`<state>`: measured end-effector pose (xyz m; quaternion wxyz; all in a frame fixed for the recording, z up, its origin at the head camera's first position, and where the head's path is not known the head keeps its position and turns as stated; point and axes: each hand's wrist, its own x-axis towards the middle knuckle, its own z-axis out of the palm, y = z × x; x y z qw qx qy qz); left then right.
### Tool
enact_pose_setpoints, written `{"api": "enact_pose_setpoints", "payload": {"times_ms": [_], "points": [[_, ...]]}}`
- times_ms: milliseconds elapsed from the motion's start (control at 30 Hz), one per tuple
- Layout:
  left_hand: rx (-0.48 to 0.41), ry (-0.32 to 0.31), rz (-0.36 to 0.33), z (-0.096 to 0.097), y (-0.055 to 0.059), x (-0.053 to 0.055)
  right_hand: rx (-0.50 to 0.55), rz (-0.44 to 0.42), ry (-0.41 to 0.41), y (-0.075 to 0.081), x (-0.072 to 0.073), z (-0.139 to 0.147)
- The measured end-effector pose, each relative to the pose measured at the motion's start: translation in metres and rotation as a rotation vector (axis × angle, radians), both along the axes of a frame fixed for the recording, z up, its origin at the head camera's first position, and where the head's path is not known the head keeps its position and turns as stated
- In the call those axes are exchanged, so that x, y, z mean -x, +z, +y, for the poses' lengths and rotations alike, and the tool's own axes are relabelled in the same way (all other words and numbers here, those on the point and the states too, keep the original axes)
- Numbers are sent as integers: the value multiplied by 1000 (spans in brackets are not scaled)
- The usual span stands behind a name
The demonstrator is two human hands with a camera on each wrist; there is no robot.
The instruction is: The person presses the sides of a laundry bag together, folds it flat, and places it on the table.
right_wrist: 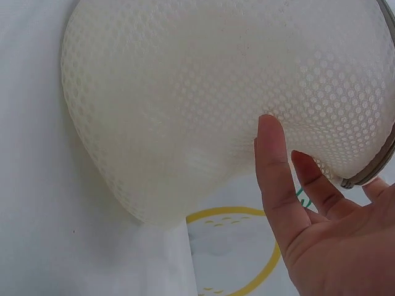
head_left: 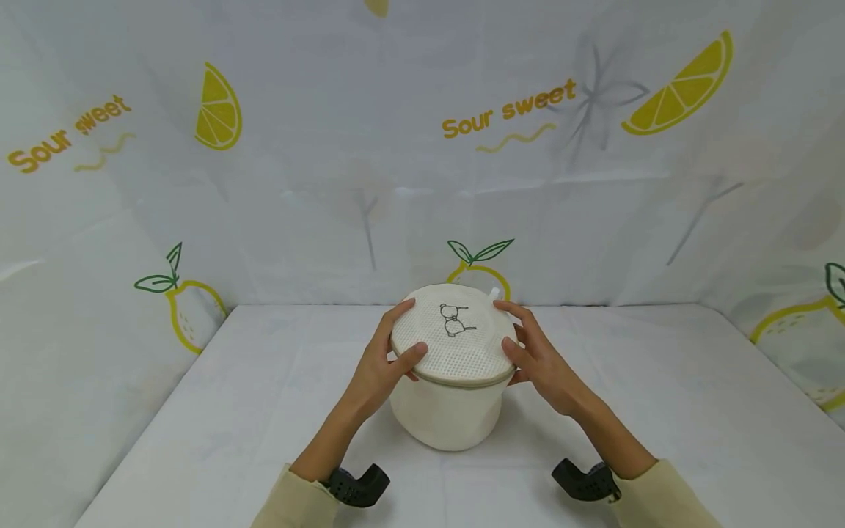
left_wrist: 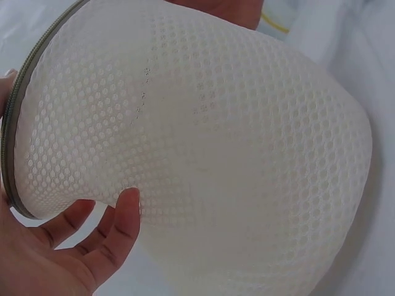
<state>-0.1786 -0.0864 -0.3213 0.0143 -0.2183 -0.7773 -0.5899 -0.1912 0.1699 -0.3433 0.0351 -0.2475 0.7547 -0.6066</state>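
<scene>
Tan sleeves come first. With thumbs on top and fingers round the side, the left hand and right hand pinch the rim of a white mesh bag. It stands upright between them, equally near both, soft, round and dotted, with a zip circling its top, on the white table.

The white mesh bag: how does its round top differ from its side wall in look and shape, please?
The top is a nearly flat round, while the side wall curves around beneath it. The top carries a dark line drawing; the side wall shows no such drawing. Both are off-white mesh, and the left hand and right hand touch both.
</scene>
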Motion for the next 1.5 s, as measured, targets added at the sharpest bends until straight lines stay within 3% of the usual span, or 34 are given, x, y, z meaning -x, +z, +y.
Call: {"api": "enact_pose_setpoints", "payload": {"times_ms": [633,967,1267,1500], "points": [[-18,-16,-8,-3,-4,2,68,14,63,-6,1,-6],[-66,-74,-53,-2,-6,8,-11,139,28,-10,1,-11],[-143,-123,-97,-6,-12,14,9,129,36,-11,0,-16],[-149,-134,-107,-6,-14,13,29,95,45,-15,1,-18]]}}
